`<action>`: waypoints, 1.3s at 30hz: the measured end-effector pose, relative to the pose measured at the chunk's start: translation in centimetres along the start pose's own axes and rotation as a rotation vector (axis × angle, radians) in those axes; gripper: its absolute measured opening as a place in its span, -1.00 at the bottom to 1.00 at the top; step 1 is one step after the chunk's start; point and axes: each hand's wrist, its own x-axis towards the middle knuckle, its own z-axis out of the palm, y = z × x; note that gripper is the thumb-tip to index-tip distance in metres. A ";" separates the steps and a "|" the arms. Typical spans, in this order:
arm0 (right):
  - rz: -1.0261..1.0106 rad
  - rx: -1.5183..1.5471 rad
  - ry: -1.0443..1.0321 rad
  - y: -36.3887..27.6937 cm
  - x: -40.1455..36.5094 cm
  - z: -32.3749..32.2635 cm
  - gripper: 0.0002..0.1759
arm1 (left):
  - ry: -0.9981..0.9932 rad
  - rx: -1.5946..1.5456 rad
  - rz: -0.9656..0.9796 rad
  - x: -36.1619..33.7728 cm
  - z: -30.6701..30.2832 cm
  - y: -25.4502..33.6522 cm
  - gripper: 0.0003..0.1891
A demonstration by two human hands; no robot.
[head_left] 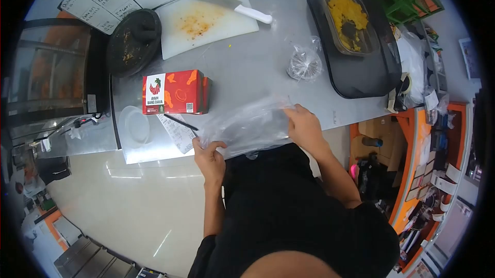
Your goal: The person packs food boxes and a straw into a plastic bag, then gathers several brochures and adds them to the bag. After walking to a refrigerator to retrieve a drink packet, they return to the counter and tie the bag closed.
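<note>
A clear plastic bag (247, 126) is stretched between my two hands over the front edge of the metal table. My left hand (210, 159) pinches its left end, close to a black pen (180, 121) and a printed receipt (178, 134). At the bag's right end, my right hand (304, 126) grips it with fingers closed. Just beyond my left hand stands a red food box (175, 92) with a chicken print. Farther back, a small knotted plastic bag (304, 65) with dark contents sits on the table.
A stone mortar (133, 43) and a stained white cutting board (206, 25) with a white-handled knife (252, 13) lie at the back. On a black tray (361, 79) at right is a container of yellow food (348, 17). A clear round lid (135, 126) rests at left.
</note>
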 end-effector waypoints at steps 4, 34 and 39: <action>-0.098 0.630 -0.154 2.4 0.8 1.3 -0.77 | 0.000 0.338 0.023 1.4 0.1 0.9 -0.69; -0.419 0.082 -0.211 -21.5 15.4 0.9 0.25 | -0.746 0.214 0.003 6.1 -3.4 -2.3 -0.23; -0.596 0.572 -0.172 -14.2 9.8 0.8 0.20 | -0.863 0.196 -0.022 6.2 -2.2 -3.4 -0.35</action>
